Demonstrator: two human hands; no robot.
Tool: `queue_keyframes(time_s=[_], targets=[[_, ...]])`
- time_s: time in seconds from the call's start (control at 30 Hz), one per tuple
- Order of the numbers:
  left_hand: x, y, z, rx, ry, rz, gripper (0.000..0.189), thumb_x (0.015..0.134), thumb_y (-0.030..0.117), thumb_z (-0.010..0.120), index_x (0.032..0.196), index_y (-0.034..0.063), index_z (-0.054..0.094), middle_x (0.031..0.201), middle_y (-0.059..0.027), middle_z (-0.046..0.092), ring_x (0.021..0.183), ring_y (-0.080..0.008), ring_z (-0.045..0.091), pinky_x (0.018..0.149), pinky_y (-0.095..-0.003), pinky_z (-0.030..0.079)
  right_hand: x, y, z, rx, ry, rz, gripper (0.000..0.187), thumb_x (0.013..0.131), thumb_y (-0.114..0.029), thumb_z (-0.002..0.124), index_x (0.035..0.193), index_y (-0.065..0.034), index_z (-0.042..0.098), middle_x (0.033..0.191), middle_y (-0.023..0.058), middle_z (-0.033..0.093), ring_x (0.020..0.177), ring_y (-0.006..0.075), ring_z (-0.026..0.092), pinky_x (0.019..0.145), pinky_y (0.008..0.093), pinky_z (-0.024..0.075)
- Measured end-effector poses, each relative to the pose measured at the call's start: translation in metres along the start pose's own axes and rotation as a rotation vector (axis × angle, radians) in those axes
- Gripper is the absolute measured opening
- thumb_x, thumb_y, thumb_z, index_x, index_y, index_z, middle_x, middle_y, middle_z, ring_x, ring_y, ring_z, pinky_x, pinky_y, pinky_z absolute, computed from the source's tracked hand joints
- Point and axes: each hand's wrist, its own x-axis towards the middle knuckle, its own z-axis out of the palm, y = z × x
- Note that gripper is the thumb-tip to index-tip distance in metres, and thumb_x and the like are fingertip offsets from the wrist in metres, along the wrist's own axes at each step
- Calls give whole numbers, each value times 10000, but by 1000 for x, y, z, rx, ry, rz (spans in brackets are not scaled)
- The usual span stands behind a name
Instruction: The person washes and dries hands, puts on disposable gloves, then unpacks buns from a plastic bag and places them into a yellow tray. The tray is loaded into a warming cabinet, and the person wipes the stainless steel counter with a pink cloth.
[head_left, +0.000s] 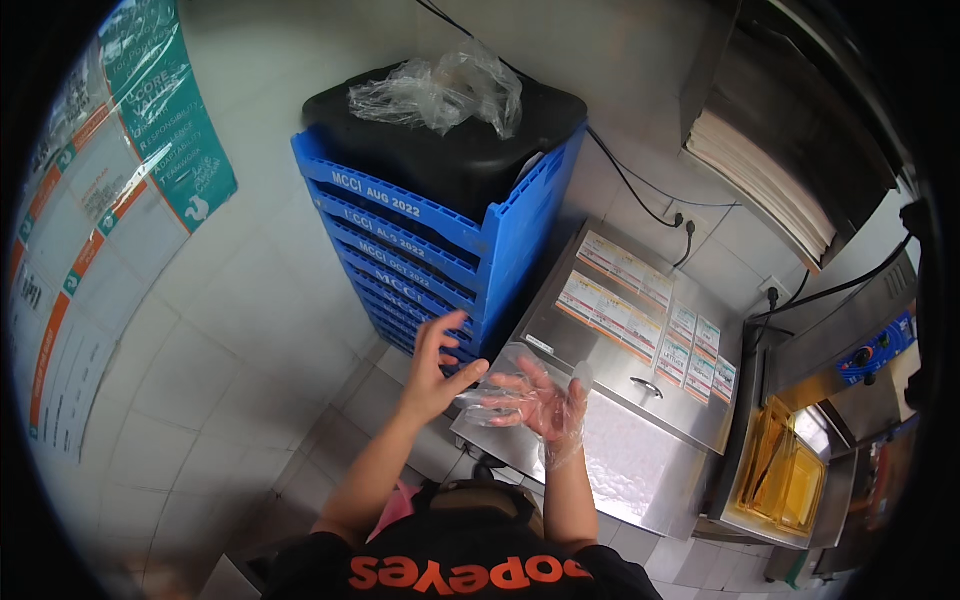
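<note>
A loose, clear plastic glove (568, 442) covers my right hand (541, 397), its fingers spread and the palm turned up. The glove's finger ends stick out past my fingertips. Bare and apart from it, my left hand (437, 369) is raised just to the left, thumb pointing toward the glove, fingers curved, with nothing in it. Both hands are in the air before the blue stacked crates (409, 240) and the near edge of a stainless steel counter (652, 480). Crumpled clear plastic (442, 90) lies on a black container (420, 150) atop the crates.
Labelled sheets (611, 315) cover the counter's steel lid (555, 315). Right of it stand amber plastic pans (802, 487) in a steel unit. A steel holder (795, 112) with stacked paper hangs above. Black cables run along the tiled wall; posters (169, 112) hang on the left.
</note>
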Motion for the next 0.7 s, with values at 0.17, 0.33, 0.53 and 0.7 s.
queue_keyframes(time_s=[0.17,0.33,0.53,0.7], targets=[[17,-4,-18,-125,-266,-324,202,871,10,657,1069,-8,619,971,-58,653,901,-77,606,733,-208,488,6,5,15,-109,108,118,959,808,-741,464,1511,-148,191,1511,280,165,1297,586,281,941,652,410],[28,22,-10,446,220,325,352,746,113,786,1051,40,625,838,-37,591,725,-184,568,703,-290,498,16,9,30,46,118,109,1016,717,-797,538,1506,-391,42,1582,75,-3,1333,561,230,914,670,427],[-43,43,40,487,-511,358,324,766,255,739,973,73,570,879,-101,614,818,-297,644,678,-377,529,36,15,25,-77,362,-111,965,772,-787,467,1508,-376,-4,1550,-29,118,1328,351,365,943,573,468],[-54,0,60,520,-592,276,187,836,150,632,954,53,525,892,-106,607,795,-282,659,600,-371,533,41,27,12,-67,479,-288,842,862,-699,428,1523,-245,172,1512,-39,240,1370,241,281,1104,538,237]])
